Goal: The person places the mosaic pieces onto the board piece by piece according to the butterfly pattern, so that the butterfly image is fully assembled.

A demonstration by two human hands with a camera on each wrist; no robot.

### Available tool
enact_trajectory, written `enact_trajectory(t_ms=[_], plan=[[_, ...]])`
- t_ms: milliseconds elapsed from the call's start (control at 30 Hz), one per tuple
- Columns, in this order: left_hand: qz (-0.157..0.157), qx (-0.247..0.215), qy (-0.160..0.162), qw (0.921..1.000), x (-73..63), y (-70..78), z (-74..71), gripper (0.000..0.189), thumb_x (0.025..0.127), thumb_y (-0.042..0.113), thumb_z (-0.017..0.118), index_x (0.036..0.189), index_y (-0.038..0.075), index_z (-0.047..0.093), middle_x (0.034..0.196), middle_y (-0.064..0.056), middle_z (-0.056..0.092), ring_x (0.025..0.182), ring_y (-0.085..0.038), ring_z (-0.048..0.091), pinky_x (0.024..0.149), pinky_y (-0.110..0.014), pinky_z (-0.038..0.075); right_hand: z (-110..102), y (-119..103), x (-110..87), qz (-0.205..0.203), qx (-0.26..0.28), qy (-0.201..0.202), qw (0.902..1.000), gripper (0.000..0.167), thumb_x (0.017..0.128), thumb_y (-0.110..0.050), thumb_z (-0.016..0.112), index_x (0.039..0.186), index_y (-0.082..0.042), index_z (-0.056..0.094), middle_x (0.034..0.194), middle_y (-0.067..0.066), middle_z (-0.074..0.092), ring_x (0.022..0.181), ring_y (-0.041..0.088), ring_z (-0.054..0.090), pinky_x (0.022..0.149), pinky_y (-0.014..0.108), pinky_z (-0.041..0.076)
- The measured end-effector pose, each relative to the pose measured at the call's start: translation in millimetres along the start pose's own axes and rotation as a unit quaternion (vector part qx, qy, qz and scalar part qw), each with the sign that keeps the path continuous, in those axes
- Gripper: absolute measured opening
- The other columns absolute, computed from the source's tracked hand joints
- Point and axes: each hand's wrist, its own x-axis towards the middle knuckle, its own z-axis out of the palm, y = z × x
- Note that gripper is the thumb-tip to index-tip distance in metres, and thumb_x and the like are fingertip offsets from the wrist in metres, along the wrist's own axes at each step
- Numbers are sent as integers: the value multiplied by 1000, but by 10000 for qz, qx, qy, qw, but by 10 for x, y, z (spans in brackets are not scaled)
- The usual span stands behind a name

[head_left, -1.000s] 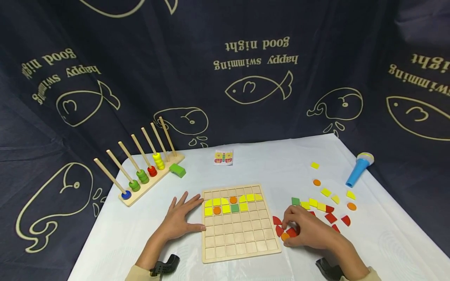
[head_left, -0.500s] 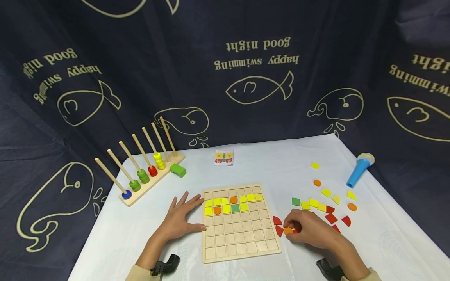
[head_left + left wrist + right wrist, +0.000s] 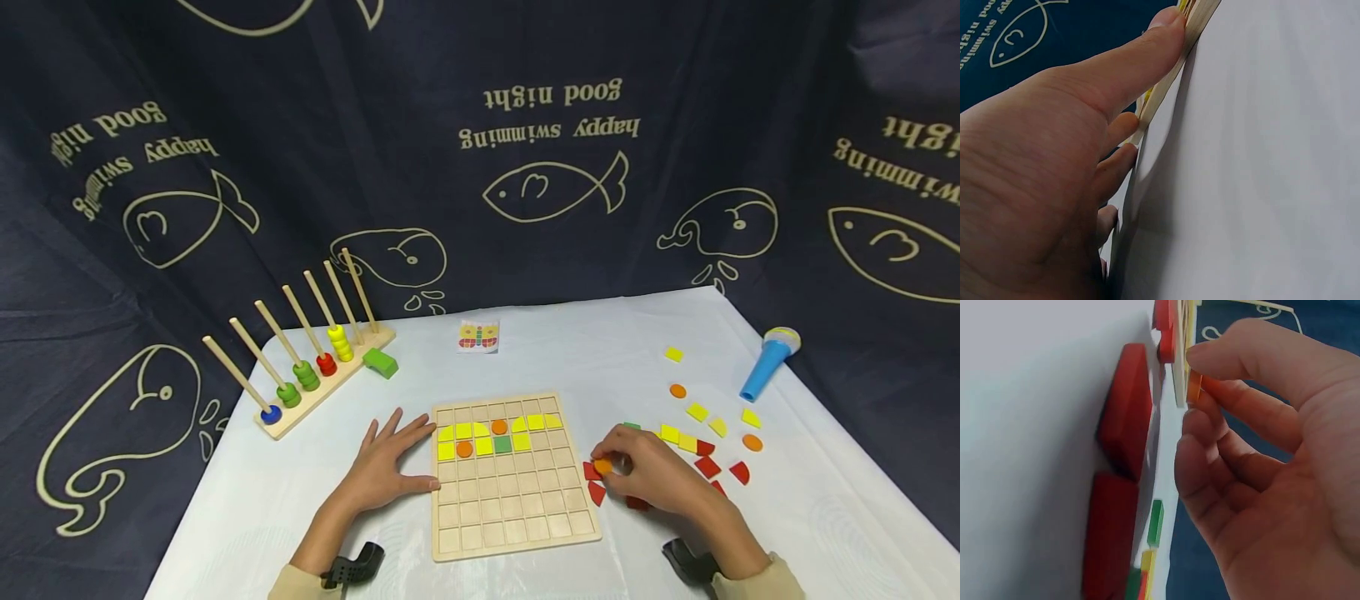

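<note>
My right hand [image 3: 656, 471] pinches an orange round tile [image 3: 1194, 386] between thumb and fingertips, raised off the cloth just right of the wooden grid board [image 3: 517, 531]. Red quarter-round tiles [image 3: 596, 493] lie under and beside it. With spread, straight fingers, my left hand [image 3: 386, 467] rests at the board's left edge; in the left wrist view its thumb [image 3: 1166, 37] touches the board's rim. The board's upper rows hold yellow tiles [image 3: 536, 422], orange round tiles [image 3: 465, 449] and a green square tile [image 3: 502, 444].
Loose red tiles [image 3: 707, 467], yellow tiles [image 3: 697, 412] and orange rounds [image 3: 752, 442] lie to the right. A blue toy microphone [image 3: 765, 367] is beyond them. At the back stand a butterfly picture card [image 3: 478, 336], a green block [image 3: 381, 363] and a peg bead rack [image 3: 330, 387].
My right hand has taken hold of the orange round tile and lifted it, moving slightly up and left toward the board. The left hand has stayed in place.
</note>
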Motion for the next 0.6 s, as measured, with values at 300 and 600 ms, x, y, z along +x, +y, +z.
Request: enact_trajectory(t_ms=[300,600], plan=[[-3,-15,-19,10000,-6,-14,12,88,69,66,74,143,25,49,149,5,40,143,-33,14,110,-60,-2,68,-23,185,-385,463,171,9980,25,77,-13,77,101,-19,74,94,-13,61,82,11,54,72,24,49],[-53,-1,-37,10000,3,-19,14,89,68,66,74,143,26,48,149,5,39,144,-32,13,111,-59,-3,125,-140,396,-640,545,188,9963,23,79,-14,76,103,-15,74,96,-11,62,83,12,55,73,27,49]])
